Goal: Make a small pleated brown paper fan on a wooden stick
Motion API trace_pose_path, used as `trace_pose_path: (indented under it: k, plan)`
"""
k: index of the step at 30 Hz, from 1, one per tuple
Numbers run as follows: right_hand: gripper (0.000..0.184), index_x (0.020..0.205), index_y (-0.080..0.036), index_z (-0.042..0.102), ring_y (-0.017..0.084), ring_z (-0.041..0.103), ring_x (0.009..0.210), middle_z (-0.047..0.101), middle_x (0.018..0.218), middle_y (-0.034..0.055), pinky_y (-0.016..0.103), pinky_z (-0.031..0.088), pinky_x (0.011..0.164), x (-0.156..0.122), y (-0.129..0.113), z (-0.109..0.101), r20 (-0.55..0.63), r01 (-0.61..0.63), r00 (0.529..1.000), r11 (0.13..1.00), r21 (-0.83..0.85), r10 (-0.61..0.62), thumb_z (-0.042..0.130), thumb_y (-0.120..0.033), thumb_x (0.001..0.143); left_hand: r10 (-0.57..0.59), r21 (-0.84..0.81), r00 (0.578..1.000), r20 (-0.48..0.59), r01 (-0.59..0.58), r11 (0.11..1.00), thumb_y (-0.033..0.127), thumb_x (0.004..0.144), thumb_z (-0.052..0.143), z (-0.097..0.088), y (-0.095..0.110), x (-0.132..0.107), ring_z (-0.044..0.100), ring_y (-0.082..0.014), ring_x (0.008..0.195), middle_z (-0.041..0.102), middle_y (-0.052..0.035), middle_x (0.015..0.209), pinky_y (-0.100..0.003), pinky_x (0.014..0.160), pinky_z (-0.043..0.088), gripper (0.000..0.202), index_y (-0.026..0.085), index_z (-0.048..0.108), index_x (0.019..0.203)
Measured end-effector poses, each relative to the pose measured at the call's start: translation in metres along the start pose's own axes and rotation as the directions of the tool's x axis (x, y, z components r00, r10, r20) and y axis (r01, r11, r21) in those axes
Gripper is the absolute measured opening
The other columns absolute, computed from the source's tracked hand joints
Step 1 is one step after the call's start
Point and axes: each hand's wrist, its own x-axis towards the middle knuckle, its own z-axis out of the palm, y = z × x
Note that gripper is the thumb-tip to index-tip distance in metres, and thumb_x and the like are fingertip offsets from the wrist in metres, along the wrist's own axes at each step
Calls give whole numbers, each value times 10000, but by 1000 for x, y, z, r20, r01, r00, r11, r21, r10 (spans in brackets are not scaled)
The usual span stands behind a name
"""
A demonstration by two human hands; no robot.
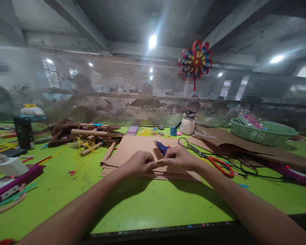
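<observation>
Both hands meet over a stack of brown paper sheets (132, 144) on the green table. My left hand (139, 162) is closed, thumb and fingers pinching a bit of brown paper at the stack's near side. Opposite it, my right hand (181, 158) pinches the same paper, its fingertips almost touching the left ones. The fingers hide most of what they hold. Just beyond my right hand lies a blue glue gun (162, 148) on the sheets. Scissors with red-orange handles (220, 166) rest to the right, among black cords.
At left are a purple power strip (35, 173) with a white plug (11, 166), a black phone (24, 133) and paper tubes (89, 132). A white jug (188, 124), brown paper (234, 141) and a green basket (275, 134) stand or lie behind and right.
</observation>
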Motion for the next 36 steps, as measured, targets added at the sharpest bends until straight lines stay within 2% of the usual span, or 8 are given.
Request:
trace_pose_path:
  k: [8,13,16,19,22,29,33,36]
  plan:
    - [292,594,-105,622,66,383,476,470,491,-26,189,274,449,1,5,-6,67,-70,996,995,64,66,632,-386,673,0,-94,999,47,5,996,558,774,418,1,-2,-1,313,-74,471,412,31,531,-204,453,214,460,137,526,623]
    - [243,671,-102,646,74,427,491,520,532,-11,189,312,466,1,7,-9,165,-61,986,989,136,38,603,-339,704,-11,-105,998,59,17,994,470,775,441,1,-6,-1,325,-81,498,416,31,547,-201,468,234,380,133,547,636]
    - [235,682,-107,644,75,447,472,546,535,-2,191,337,460,2,10,-12,178,-95,982,977,189,61,612,-340,696,-6,-137,997,72,16,990,443,764,458,1,-11,0,335,-84,513,417,31,555,-199,485,252,350,130,555,639]
    - [240,638,-110,625,75,451,440,543,496,-3,193,347,445,2,11,-14,154,-148,981,965,218,115,643,-347,667,0,-190,996,88,17,982,445,763,466,1,-14,0,333,-82,509,405,33,554,-202,489,259,350,130,553,640]
    - [260,595,-109,605,71,446,417,528,459,-8,191,337,426,2,10,-15,82,-167,985,959,229,152,670,-357,640,-21,-227,996,86,41,973,450,774,456,-2,-12,0,350,-86,507,423,26,563,-209,485,260,352,130,561,670]
    - [309,560,-122,560,49,382,385,482,425,-37,182,290,393,2,13,-12,-61,-130,986,937,323,157,689,-395,625,-109,-309,990,86,131,942,469,760,485,-9,-10,0,387,-88,482,457,30,527,-215,483,295,348,153,489,614]
    - [317,586,-122,555,56,406,419,498,470,-27,196,316,423,2,16,-13,-32,-78,993,855,512,110,663,-406,674,-75,-416,994,81,102,903,475,758,506,-11,-11,-2,369,-78,474,451,38,511,-220,497,294,359,156,479,595]
    - [293,712,-110,609,87,489,515,551,578,14,235,399,523,3,17,-14,-9,-31,999,694,719,54,580,-397,768,-34,-531,994,101,83,843,472,768,510,-13,-9,-3,355,-74,482,441,41,503,-222,511,285,371,157,464,577]
